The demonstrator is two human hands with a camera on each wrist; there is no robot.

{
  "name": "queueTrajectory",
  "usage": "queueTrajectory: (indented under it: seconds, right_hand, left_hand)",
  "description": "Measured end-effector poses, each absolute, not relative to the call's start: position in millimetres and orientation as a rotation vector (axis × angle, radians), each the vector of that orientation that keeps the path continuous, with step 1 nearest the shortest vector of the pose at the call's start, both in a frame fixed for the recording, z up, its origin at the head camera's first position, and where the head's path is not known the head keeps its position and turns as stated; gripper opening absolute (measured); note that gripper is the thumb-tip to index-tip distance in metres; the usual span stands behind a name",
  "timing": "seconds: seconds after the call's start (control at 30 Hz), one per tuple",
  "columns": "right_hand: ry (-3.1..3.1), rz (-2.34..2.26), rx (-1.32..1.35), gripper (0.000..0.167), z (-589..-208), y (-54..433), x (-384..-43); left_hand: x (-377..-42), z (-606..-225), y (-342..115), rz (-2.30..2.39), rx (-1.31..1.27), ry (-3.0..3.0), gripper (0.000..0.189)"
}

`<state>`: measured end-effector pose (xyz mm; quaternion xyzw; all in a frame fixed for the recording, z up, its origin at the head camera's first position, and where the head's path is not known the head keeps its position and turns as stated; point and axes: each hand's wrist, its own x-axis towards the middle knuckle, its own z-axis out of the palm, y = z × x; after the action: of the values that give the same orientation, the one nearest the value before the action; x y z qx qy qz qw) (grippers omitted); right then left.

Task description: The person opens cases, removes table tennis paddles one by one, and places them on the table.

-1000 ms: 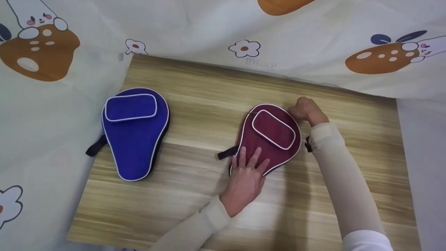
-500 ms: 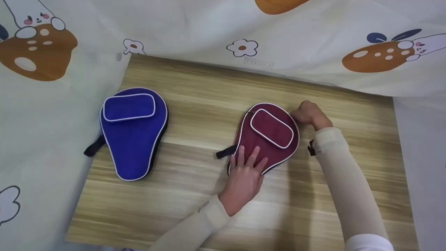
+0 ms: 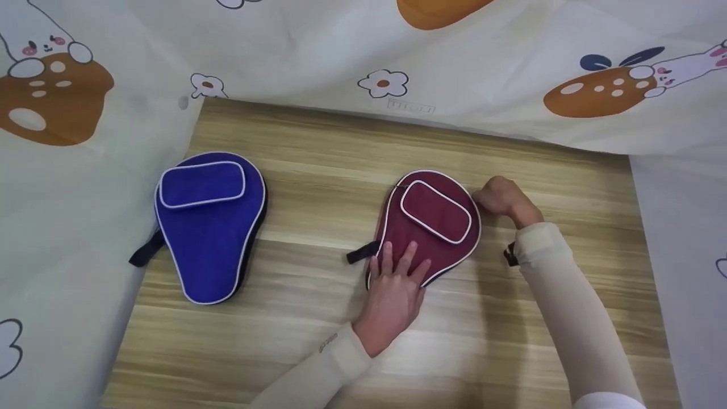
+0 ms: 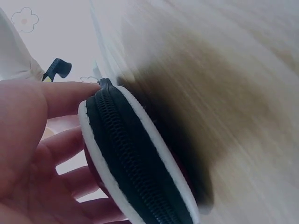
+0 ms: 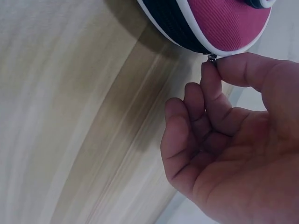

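Note:
A dark red table tennis bat case (image 3: 440, 250) with white piping and a small front pocket lies flat on the wooden tabletop. My left hand (image 3: 392, 301) rests on its narrow end, fingers straight and spread. In the left wrist view the black zipper (image 4: 133, 158) runs along the case's side, with one fingertip at its end. At the rounded far end, my right hand (image 3: 505, 201) pinches the small metal zipper pull (image 5: 212, 59) between thumb and forefinger, its other fingers curled. In the head view that pull is hidden.
A blue bat case (image 3: 213, 238) of the same shape lies to the left, its black strap (image 3: 146, 250) reaching over the table's left edge. Another black strap (image 3: 362, 252) sticks out from the red case. Printed white cloth (image 3: 306, 51) hangs behind the wooden table (image 3: 306, 341).
My right hand has moved slightly down along the red case's rounded edge. The left hand stays on the narrow end. The head view has shifted a little.

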<state>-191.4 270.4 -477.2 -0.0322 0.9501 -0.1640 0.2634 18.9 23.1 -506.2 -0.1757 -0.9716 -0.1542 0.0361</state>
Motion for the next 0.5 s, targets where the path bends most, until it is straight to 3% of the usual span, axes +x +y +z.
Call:
queueTrajectory:
  seconds: [0.37, 0.5]
  right_hand:
    - [2.601, -0.635, -0.031, 0.025, -490, 277, -185]
    - [2.565, -0.733, -0.092, 0.035, -494, 281, -183]
  left_hand:
    - [19, -506, 24, -0.423, -0.531, -2.998, 0.044]
    - [20, -506, 24, -0.426, -0.533, -2.997, 0.044]
